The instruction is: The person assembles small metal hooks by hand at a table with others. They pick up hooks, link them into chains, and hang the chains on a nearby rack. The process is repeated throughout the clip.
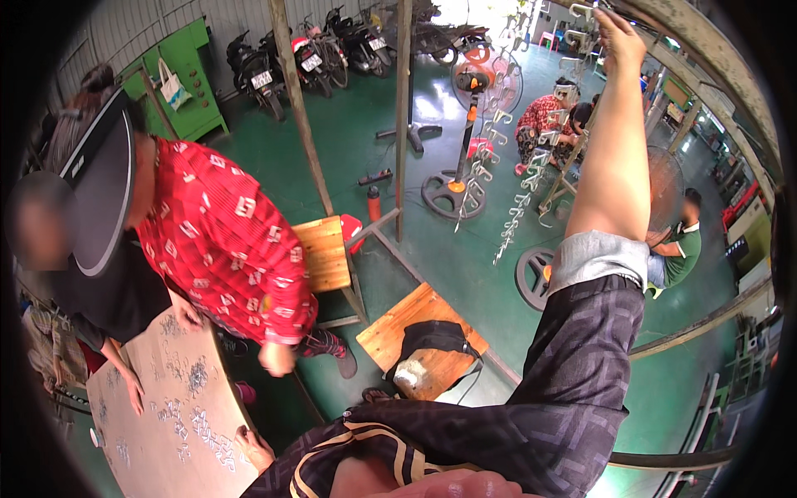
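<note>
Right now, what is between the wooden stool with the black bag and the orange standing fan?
In the head view, bare green floor fills most of the stretch from the stool to the fan, crossed by a slim metal bar on the floor.

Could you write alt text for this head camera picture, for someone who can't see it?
The wearer's right hand reaches up to metal hooks on an overhead rail; the left hand is out of view. At left, a person in a red shirt bends by a board strewn with small metal pieces.

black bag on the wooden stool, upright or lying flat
Lying flat: the black bag is slumped across the wooden stool, its strap trailing over the edge.
</note>
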`<action>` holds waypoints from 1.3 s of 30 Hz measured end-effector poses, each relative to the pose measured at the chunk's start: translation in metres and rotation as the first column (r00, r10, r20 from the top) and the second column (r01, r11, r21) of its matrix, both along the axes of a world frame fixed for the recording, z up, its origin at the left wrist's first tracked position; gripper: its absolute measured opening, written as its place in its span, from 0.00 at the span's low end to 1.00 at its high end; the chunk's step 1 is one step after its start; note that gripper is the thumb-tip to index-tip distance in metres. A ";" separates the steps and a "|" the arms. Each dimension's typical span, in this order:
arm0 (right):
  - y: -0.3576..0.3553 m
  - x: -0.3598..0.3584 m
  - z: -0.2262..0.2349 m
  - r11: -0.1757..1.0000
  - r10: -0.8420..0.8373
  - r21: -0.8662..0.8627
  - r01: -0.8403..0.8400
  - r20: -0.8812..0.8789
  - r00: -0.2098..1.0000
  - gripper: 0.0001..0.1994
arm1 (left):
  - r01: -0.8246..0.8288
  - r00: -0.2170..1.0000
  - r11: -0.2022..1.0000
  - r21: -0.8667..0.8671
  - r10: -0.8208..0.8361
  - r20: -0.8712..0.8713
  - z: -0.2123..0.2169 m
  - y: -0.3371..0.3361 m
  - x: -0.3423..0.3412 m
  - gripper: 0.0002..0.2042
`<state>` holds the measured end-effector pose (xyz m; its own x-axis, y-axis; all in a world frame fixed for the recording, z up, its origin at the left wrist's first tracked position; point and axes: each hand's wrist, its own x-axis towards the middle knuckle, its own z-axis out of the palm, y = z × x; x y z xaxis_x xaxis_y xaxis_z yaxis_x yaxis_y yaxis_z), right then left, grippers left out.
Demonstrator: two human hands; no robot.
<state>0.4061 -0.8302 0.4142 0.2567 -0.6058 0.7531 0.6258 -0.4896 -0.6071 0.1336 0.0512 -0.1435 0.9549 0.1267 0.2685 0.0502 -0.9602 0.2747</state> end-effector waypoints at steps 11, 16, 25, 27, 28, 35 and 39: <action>0.109 -0.073 -0.105 0.997 -0.081 0.026 0.079 0.094 0.992 0.13 | -0.006 0.999 1.000 -0.030 0.007 0.053 -0.003 0.002 0.005 0.11; 0.166 -0.111 -0.207 0.997 -0.072 0.001 0.073 -0.177 0.982 0.12 | 0.011 0.999 0.999 -0.051 -0.009 0.051 -0.007 0.008 0.010 0.09; 0.293 -0.125 -0.428 0.900 0.387 0.400 -0.171 -0.555 0.737 0.08 | -0.059 0.993 0.990 -0.129 0.071 0.093 0.000 0.006 0.009 0.10; 0.341 -0.126 -0.467 0.833 0.526 0.502 -0.233 -0.586 0.616 0.05 | -0.057 0.993 0.993 -0.102 0.067 0.094 0.001 0.006 0.011 0.09; 0.373 -0.130 -0.481 0.803 0.580 0.533 -0.267 -0.592 0.560 0.04 | -0.054 0.994 0.993 -0.109 0.065 0.093 0.002 0.008 0.013 0.09; 0.516 -0.189 -0.561 0.464 0.417 0.343 -0.817 -0.898 -0.141 0.09 | -0.068 0.994 0.993 -0.101 0.076 0.078 0.006 0.012 0.012 0.09; 0.528 -0.224 -0.603 0.367 0.271 0.311 -0.877 -0.937 -0.219 0.12 | -0.060 0.992 0.993 -0.102 0.071 0.105 0.003 0.017 0.009 0.09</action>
